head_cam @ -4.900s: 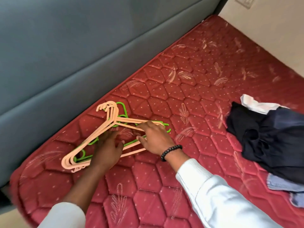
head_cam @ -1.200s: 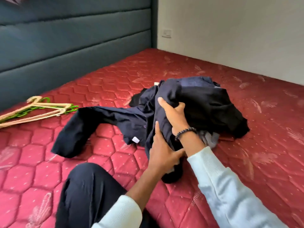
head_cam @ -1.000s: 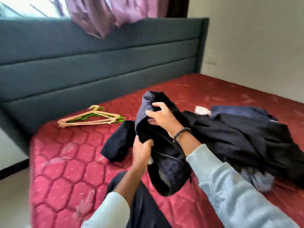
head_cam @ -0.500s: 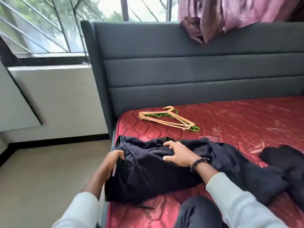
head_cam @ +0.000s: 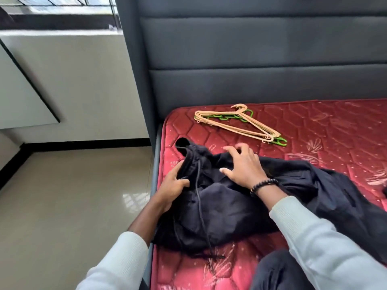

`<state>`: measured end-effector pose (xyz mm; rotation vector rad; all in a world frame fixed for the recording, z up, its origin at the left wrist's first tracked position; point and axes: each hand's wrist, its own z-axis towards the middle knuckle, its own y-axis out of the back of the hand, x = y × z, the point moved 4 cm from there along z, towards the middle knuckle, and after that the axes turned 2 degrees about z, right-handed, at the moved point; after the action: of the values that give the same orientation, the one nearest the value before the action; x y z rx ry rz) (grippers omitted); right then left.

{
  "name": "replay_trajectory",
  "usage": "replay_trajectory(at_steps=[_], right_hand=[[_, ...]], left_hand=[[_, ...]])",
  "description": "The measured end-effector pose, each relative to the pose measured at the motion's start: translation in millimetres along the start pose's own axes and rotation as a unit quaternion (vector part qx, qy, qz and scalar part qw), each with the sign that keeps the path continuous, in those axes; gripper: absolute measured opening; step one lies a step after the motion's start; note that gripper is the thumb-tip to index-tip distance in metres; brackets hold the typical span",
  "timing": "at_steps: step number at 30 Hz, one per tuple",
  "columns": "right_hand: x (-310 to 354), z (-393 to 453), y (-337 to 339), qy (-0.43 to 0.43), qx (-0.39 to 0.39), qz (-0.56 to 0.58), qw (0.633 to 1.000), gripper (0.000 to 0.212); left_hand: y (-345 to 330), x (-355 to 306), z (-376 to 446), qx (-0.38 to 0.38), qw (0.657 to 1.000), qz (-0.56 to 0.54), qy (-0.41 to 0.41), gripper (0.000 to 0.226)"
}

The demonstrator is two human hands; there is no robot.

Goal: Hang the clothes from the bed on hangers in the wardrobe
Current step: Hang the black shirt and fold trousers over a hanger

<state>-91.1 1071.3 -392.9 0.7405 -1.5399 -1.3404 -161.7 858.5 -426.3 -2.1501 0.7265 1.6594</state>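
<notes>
A dark navy garment with a drawstring lies crumpled on the red quilted mattress near its left edge. My left hand grips the garment's bunched waistband end, thumb over the cloth. My right hand, with a black bead bracelet at the wrist, rests on the garment with fingers spread. A stack of peach and green plastic hangers lies on the mattress beyond the garment, close to the headboard. The wardrobe is out of view.
A grey padded headboard rises behind the mattress. To the left are a glossy beige tile floor, a white wall and a window. My dark-trousered knee rests on the mattress at the bottom right.
The view has dropped and closed in on the bed. My right hand has lifted its grip and now lies spread on the cloth. The left hand has bunched the garment's end.
</notes>
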Motion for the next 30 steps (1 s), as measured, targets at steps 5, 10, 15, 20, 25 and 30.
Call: replay_trajectory(at_steps=[5, 10, 15, 20, 25, 30], right_hand=[[60, 24, 11, 0.231, 0.009, -0.061, 0.971, 0.119], [87, 43, 46, 0.298, 0.115, -0.211, 0.924, 0.096], [84, 55, 94, 0.285, 0.034, -0.223, 0.931, 0.047], [63, 75, 113, 0.212, -0.024, -0.213, 0.953, 0.041], [67, 128, 90, 0.218, 0.013, -0.231, 0.948, 0.045], [57, 196, 170, 0.160, 0.026, -0.224, 0.961, 0.054]], left_hand=[[-1, -20, -1, 0.102, 0.993, 0.060, -0.014, 0.076], [24, -45, -4, 0.149, 0.983, 0.109, -0.001, 0.076], [26, -56, -16, 0.099, 0.981, 0.163, -0.047, 0.054], [45, 7, -25, 0.144, 0.978, 0.144, 0.034, 0.072], [68, 21, 5, 0.157, 0.959, 0.234, 0.032, 0.066], [137, -146, 104, -0.035, 0.927, 0.354, -0.115, 0.054]])
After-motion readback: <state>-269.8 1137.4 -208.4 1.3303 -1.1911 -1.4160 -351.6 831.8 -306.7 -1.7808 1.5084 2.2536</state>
